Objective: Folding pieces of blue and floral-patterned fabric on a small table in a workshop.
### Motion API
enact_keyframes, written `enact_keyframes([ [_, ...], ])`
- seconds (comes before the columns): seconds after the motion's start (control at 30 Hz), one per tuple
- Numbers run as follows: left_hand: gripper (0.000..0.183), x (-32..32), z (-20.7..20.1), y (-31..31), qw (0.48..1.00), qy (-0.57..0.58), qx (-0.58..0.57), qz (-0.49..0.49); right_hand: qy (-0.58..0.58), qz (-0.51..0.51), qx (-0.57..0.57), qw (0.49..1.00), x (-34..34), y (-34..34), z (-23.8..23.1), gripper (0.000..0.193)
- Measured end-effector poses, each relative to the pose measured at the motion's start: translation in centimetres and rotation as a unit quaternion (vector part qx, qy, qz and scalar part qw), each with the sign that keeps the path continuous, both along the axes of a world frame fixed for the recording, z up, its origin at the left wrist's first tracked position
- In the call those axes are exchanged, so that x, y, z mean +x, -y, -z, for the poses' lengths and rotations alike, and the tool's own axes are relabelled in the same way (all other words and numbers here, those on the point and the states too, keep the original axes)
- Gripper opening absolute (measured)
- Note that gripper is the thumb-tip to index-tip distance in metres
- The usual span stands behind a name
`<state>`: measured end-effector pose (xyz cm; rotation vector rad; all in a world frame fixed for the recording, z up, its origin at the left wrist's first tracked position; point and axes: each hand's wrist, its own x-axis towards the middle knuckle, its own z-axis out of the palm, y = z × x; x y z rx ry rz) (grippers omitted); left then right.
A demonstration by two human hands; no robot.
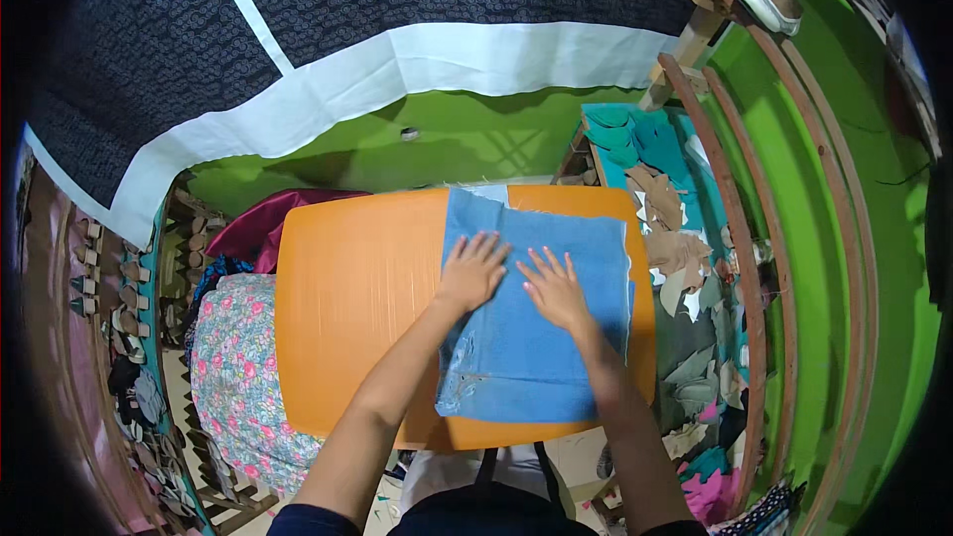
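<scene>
A blue denim cloth (541, 337) lies spread on the right half of an orange table (347, 308). My left hand (472, 271) rests flat on the cloth's upper left part, fingers apart, palm down. Beside it, my right hand (556, 290) presses flat on the middle of the cloth, fingers also spread. Neither hand holds anything. The cloth's near left corner shows a frayed, paler patch (465, 377). A white strip of fabric (491, 194) peeks out under the cloth's far edge.
A floral-print bundle (238, 377) sits left of the table, with dark red fabric (263, 223) behind it. To the right, a shelf holds teal and brown cut pieces (660, 203). A dark patterned curtain with a white border (397, 60) hangs beyond, over a green wall.
</scene>
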<state>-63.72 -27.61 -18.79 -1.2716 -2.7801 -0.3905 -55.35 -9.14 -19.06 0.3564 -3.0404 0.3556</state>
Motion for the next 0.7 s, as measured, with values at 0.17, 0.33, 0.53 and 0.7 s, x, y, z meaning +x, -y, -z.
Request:
enact_keyframes([
  [0.17,0.045,-3.3,1.3,4.5,0.953,0.025,-0.133,-0.272,-0.017,0.287,0.098,0.953,1.4,-5.7,2.2,0.044],
  [0.33,0.038,3.3,-2.0,8.4,0.982,0.056,0.057,-0.169,-0.002,0.362,0.118,0.925,7.5,-7.9,1.8,0.046],
  [0.53,0.040,16.4,-5.6,8.1,0.995,-0.003,0.073,0.072,0.013,0.104,0.041,0.994,12.9,-3.5,-1.8,0.052],
  [0.7,0.040,23.2,-4.0,7.9,0.986,-0.051,0.024,0.155,0.069,-0.065,0.029,0.995,18.2,0.4,-4.8,0.060],
])
